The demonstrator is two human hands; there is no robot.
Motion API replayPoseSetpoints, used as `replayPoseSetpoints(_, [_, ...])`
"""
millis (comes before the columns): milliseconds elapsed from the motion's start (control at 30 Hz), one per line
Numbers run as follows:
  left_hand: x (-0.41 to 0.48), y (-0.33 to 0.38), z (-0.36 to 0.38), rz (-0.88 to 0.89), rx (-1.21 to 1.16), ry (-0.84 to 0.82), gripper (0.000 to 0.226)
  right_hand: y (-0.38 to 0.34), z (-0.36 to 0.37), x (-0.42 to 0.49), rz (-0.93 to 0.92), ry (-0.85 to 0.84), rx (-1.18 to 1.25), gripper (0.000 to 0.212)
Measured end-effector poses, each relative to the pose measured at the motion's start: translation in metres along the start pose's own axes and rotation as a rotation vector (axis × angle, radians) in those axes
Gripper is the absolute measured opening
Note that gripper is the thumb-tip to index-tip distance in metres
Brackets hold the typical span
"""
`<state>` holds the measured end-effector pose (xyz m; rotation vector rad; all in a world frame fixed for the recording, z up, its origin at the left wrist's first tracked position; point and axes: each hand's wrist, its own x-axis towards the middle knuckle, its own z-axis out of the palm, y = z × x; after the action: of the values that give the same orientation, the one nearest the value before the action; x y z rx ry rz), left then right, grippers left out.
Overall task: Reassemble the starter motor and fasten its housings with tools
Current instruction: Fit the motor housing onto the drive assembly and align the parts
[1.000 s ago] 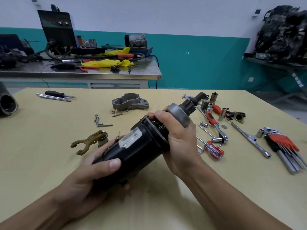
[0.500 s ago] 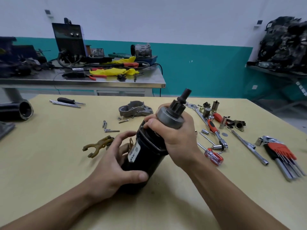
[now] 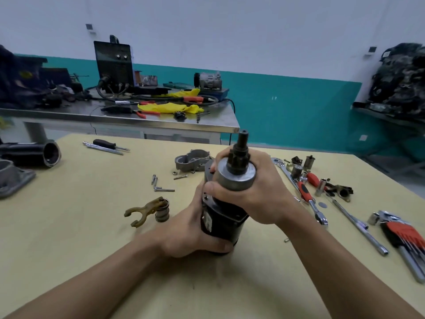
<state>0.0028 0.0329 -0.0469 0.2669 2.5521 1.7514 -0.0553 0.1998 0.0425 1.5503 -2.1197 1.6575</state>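
Upright now: one motor [image 3: 224,223], two hands [image 3: 184,236] [image 3: 262,192].

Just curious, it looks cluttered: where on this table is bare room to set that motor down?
Bare table lies along the near edge and left, between the fork lever and the black housing. The right side is crowded: ratchet, sockets, hex keys.
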Motion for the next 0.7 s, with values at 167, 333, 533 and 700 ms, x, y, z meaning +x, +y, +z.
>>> replayPoseSetpoints(167, [0.002, 0.004, 0.027, 0.192, -0.047, 0.297, 0.133, 0.001, 0.0, -0.008, -0.109, -0.004, 0.056, 0.03])
replayPoseSetpoints(333, [0.005, 0.003, 0.028, 0.289, -0.067, 0.357, 0.125, 0.006, -0.002, -0.01, -0.076, 0.079, 0.011, 0.054])
replayPoseSetpoints(533, [0.008, 0.001, 0.03, 0.255, -0.102, 0.32, 0.125, 0.001, -0.008, -0.005, 0.014, 0.075, -0.07, 0.044])
replayPoseSetpoints(700, [0.011, -0.004, 0.025, 0.225, -0.091, 0.308, 0.124, 0.0, -0.002, -0.005, 0.052, 0.037, 0.058, 0.036])
